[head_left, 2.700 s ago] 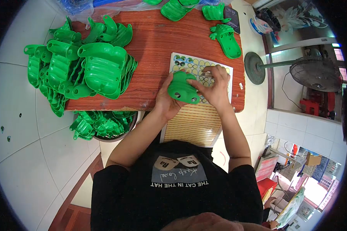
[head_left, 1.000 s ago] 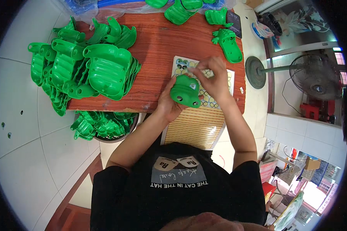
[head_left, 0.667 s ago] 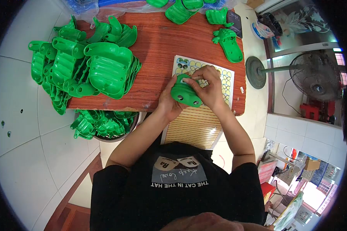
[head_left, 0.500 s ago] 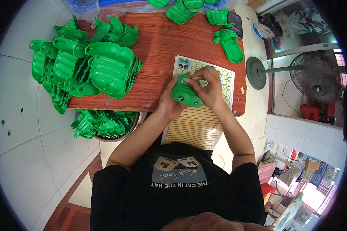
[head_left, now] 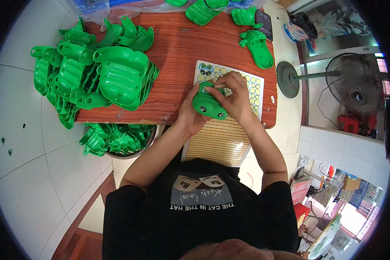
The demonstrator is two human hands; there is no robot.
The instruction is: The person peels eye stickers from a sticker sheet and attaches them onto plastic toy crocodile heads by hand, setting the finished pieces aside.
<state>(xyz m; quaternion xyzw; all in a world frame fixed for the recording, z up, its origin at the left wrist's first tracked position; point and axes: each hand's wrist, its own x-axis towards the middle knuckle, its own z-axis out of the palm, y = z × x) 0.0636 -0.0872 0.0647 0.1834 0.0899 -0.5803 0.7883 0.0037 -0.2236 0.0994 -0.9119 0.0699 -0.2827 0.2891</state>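
Observation:
My left hand [head_left: 190, 110] is wrapped round the side of a green plastic animal head [head_left: 209, 106]. Dark oval spots with white marks show at its lower end, and a whitish patch shows near its top. From the other side, my right hand [head_left: 234, 93] is closed against the head's upper part, its thumb pressed on the surface; whether a small sticker is pinched there is hidden. Beneath both hands lies a sticker sheet [head_left: 255, 82] with yellowish round spots and a few eye stickers at its top left corner. A striped yellow sheet [head_left: 216, 143] extends below, towards my body.
Stacked green plastic shells [head_left: 123, 78] cover the left of the wooden table [head_left: 173, 52]. More green parts fill a round tub [head_left: 130, 154] below. A green foot-shaped piece [head_left: 261, 52] and a dark box [head_left: 264, 24] lie at back right. A standing fan [head_left: 355, 80] is further right.
My right thumb has shifted slightly over the top of the green plastic animal head. My left hand keeps its hold, and the view has moved a little.

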